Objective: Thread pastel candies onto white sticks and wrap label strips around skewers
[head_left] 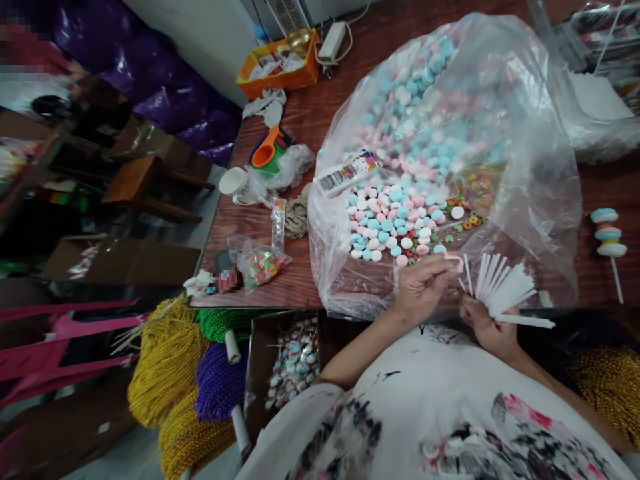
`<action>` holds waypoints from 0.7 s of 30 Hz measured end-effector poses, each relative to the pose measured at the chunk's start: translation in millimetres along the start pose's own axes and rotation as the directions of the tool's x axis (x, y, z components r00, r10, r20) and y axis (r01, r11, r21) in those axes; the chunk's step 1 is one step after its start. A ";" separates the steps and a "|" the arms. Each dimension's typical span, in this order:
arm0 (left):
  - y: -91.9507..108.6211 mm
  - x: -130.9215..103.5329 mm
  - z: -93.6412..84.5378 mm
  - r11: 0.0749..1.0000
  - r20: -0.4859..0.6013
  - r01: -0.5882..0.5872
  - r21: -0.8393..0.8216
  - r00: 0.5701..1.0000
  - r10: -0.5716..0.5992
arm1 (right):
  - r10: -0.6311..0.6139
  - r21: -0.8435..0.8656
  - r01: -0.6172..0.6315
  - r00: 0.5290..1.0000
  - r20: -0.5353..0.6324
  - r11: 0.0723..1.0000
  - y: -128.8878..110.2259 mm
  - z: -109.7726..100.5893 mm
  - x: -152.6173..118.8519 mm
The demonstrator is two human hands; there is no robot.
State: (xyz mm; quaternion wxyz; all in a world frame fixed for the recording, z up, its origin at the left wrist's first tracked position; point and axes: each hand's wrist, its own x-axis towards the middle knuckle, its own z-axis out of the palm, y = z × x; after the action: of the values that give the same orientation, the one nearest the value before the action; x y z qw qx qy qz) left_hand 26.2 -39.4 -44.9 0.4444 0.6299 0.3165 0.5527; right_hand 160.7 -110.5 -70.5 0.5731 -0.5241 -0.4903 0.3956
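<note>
My left hand [423, 285] is closed in a pinch on a small pink candy [454, 261] at the table's front edge. Just right of it, my right hand [486, 321] grips a fanned bunch of white sticks [505, 287]. One stick [468, 273] stands apart from the fan, close to the pink candy. Beyond my hands, pink, white and blue candies [385, 223] spill from a large clear plastic bag [540, 153]. Small coloured rings [470, 220] lie among them. A stick with stacked candies [609, 233] lies at the right.
A small printed box [347, 173] lies on the bag. To the left are a white cup [233, 181], an orange scoop [265, 155] and a bag of coloured rings [263, 265]. Below the table edge stand an open box of wrapped candies [295, 360] and yellow cord bundles [167, 363].
</note>
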 end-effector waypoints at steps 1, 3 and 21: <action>-0.9 -3.9 4.6 1.000 0.051 0.008 -0.003 0.999 -0.008 | -0.024 -0.039 0.024 1.000 -0.019 0.999 0.9 -1.7 0.4; -1.1 -8.1 11.1 1.000 0.148 0.014 0.017 0.989 -0.016 | -0.040 -0.095 0.036 0.998 -0.050 0.995 2.2 -7.1 3.2; -10.5 24.3 -66.8 0.282 0.163 -0.059 0.958 0.917 -0.363 | 0.186 -0.200 -0.193 0.981 -0.053 0.961 8.3 -59.9 40.5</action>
State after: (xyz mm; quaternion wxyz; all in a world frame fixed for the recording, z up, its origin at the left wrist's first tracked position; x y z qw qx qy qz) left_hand -33.6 0.5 -44.8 0.0846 0.8222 0.5558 0.0886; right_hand 228.1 -83.0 -71.0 0.4839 -0.6313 -0.4660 0.3874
